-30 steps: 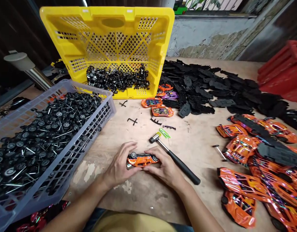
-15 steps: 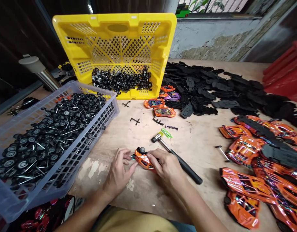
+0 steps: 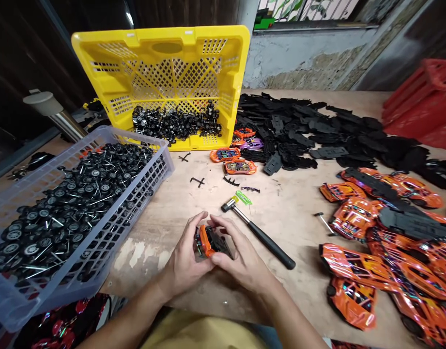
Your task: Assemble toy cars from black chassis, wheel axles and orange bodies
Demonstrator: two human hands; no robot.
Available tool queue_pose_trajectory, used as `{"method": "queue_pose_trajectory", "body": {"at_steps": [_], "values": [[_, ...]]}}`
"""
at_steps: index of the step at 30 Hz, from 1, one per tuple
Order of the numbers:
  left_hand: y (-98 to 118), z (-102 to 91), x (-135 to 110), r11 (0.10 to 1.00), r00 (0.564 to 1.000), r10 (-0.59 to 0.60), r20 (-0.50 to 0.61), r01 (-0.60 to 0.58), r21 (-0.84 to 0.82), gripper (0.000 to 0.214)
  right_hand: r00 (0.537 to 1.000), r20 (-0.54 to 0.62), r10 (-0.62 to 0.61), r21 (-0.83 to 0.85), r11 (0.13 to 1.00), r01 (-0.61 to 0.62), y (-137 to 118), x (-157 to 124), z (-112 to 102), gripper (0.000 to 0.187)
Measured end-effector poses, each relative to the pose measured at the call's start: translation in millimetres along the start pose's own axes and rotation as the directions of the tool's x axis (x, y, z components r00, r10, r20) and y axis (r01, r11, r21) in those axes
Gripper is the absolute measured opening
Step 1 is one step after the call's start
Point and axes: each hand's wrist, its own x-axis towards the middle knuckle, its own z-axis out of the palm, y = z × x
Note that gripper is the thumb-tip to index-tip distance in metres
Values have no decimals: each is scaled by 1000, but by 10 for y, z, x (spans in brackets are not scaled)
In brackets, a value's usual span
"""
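Observation:
Between both hands, over the near middle of the table, is an orange toy car point(image 3: 207, 240) tipped so that part of its black underside shows. My left hand point(image 3: 184, 252) is curled round its left end, the thumb low against the body. On the other end my right hand point(image 3: 240, 254) wraps the car, its thumb pressed near the orange edge. The fingers partly hide the car, so its wheels cannot be made out. Just beyond my right hand lies a mallet point(image 3: 261, 232) with a black handle, and a green plastic piece point(image 3: 243, 197) rests by its head.
A translucent crate point(image 3: 135, 196) of wheel axles stands left; a tipped yellow crate point(image 3: 240, 87) holding more is behind. Black chassis plates point(image 3: 281, 121) are heaped at the back. Finished-looking orange cars point(image 3: 357, 264) pile up right, beside a loose axle point(image 3: 325, 224). A red crate point(image 3: 421, 104) is far right.
The car has been turned over from its side, showing its black underside. Both hands have closed in around it, my left hand now gripping it. The whole view has shifted slightly.

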Motion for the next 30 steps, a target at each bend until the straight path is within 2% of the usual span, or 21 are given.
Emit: {"method": "queue_pose_trajectory", "body": {"at_steps": [1, 3, 8, 10, 13, 15, 17, 19, 21, 22, 24, 26, 28, 30], "values": [[8, 3, 5, 1000, 1000, 13, 7, -13, 25, 88, 999, 27, -23, 1, 1000, 23, -2, 19, -17, 64], [11, 12, 21, 999, 1000, 4, 17, -4, 50, 93, 998, 11, -57, 24, 998, 56, 15, 33, -7, 63], [3, 66, 33, 997, 997, -72, 0, 72, -6, 81, 979, -202, 10, 201, 979, 32, 121, -8, 125, 59], [-1, 85, 26, 998, 998, -62, -15, 62, -18, 79, 971, -238, -5, 162, 986, 45, 146, -5, 150, 60], [-26, 85, 43, 999, 999, -31, -12, 31, -28, 83, 987, -140, -82, 10, 996, 84, 169, 20, 141, 74], [-56, 73, 77, 996, 998, -62, -16, 61, -62, 84, 991, -47, -128, -69, 990, 124, 199, 17, 118, 88], [-89, 52, 113, 989, 992, -109, -62, 102, -103, 78, 989, -11, -147, -170, 975, 142, 242, -14, 81, 95], [-110, 12, 139, 991, 988, -112, -109, 103, -88, 67, 991, -43, -129, -259, 959, 113, 283, -60, 20, 79], [-104, -54, 158, 998, 992, -17, -127, 25, 64, 67, 995, -50, -82, -288, 955, 64, 299, -93, -67, 49], [-91, -95, 173, 982, 992, 67, -107, -46, 182, 69, 998, -23, -54, -292, 955, 45, 294, -99, -117, 40], [-54, -173, 226, 897, 969, 242, 52, -244, 368, 65, 997, 79, -12, -313, 949, 36, 264, -87, -210, 34], [-27, -225, 305, 846, 914, 301, 272, -388, 367, 46, 989, 148, -8, -325, 944, 56, 231, -59, -271, 36], [-31, -240, 381, 867, 881, 287, 377, -406, 288, 31, 990, 136, -21, -291, 955, 60, 222, -39, -285, 38], [-69, -231, 421, 891, 888, 275, 368, -379, 250, 30, 996, 78, -32, -241, 969, 50, 248, -41, -266, 37]]}}
